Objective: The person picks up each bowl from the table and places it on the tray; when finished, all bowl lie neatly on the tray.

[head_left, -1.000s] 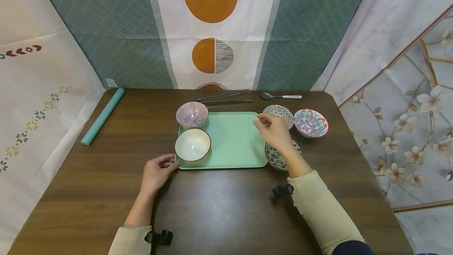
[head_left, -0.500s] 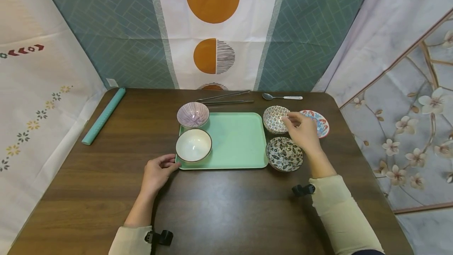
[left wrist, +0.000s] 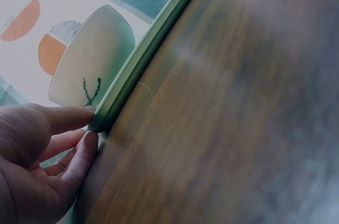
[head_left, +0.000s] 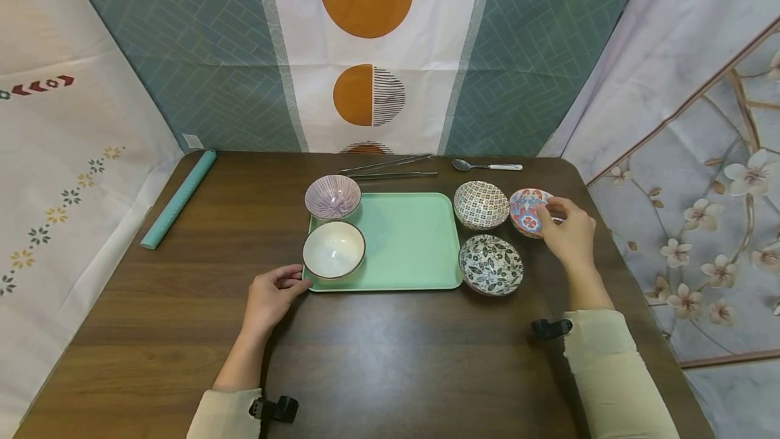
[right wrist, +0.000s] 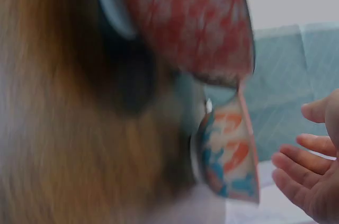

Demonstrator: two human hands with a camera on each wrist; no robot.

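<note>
My left hand [head_left: 271,297] pinches the front left corner of a mint green tray [head_left: 414,242]; the left wrist view shows fingers and thumb on either side of its rim [left wrist: 127,78]. On the tray's left side stand a cream bowl [head_left: 333,250] and, behind it, a purple-striped bowl [head_left: 332,196]. My right hand [head_left: 569,229] hovers at a red and blue patterned bowl [head_left: 525,211], covering its right part in the head view. In the right wrist view the fingers are spread, apart from that bowl [right wrist: 228,152], and hold nothing.
Right of the tray sit a black-and-white floral bowl [head_left: 491,265] and a small-patterned bowl [head_left: 481,205]. Along the back edge lie thin metal utensils [head_left: 396,175] and a spoon [head_left: 461,165]. A teal roll [head_left: 179,200] lies at the left.
My right hand has moved right, from the tray's right edge past the small-patterned bowl to the red and blue bowl. The left hand stays at the tray corner.
</note>
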